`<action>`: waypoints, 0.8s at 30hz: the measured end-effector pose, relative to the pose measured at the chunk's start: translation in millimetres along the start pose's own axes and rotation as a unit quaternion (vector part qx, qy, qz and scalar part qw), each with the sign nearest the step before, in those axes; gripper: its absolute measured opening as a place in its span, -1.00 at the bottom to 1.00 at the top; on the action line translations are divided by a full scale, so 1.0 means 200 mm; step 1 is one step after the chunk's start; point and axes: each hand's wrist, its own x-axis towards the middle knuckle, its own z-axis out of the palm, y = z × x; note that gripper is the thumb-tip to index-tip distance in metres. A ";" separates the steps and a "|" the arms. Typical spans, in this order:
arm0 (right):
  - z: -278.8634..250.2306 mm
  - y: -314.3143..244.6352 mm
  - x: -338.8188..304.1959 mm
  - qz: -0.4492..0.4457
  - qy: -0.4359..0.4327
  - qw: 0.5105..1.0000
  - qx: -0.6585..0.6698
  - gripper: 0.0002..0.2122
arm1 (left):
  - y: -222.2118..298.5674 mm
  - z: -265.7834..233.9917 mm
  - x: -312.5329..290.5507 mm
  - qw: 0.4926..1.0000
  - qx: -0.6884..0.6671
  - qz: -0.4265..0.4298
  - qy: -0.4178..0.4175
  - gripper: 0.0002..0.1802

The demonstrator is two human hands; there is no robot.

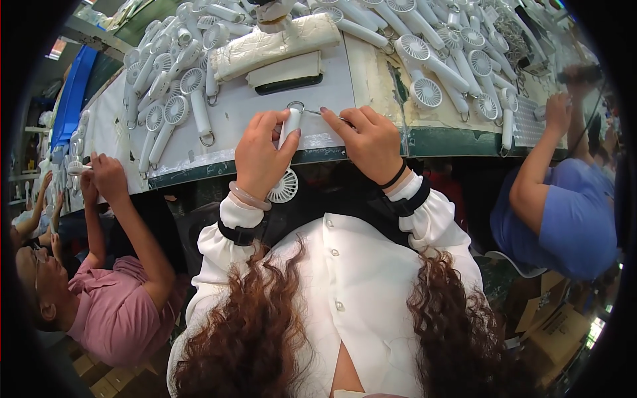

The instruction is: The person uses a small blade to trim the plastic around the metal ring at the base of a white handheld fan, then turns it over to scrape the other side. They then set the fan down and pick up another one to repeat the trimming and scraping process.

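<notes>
A white handheld fan (290,127) is gripped in my left hand (255,156), its handle end pointing away from me. The round grille of that fan hangs by my left wrist, past the table edge. A small metal loop (296,105) sits at the handle's far end. My right hand (373,147) pinches a thin metal piece (312,111) whose tip reaches toward the loop; its exact kind is too small to tell. Both hands are over the near edge of the white-covered table (229,126).
White fans (176,109) are heaped at left, and more fans (424,91) at right. A wrapped pad (279,50) and a dark oblong piece (289,84) lie ahead. Co-workers in pink (123,308) and blue (577,219) sit on either side; cardboard boxes (557,338) stand behind right.
</notes>
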 end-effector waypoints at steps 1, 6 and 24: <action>0.00 0.00 0.00 0.006 0.002 1.000 -0.005 -0.51 | 0.00 0.00 0.00 1.000 -0.002 0.000 0.001 -0.67; 0.01 0.00 -0.01 0.014 0.009 1.000 -0.009 -0.49 | 0.00 -0.01 0.00 1.000 0.000 -0.005 0.000 -0.66; 0.01 0.01 0.01 0.000 -0.006 1.000 0.015 -0.50 | -0.01 0.00 0.00 1.000 -0.014 -0.015 0.005 -0.67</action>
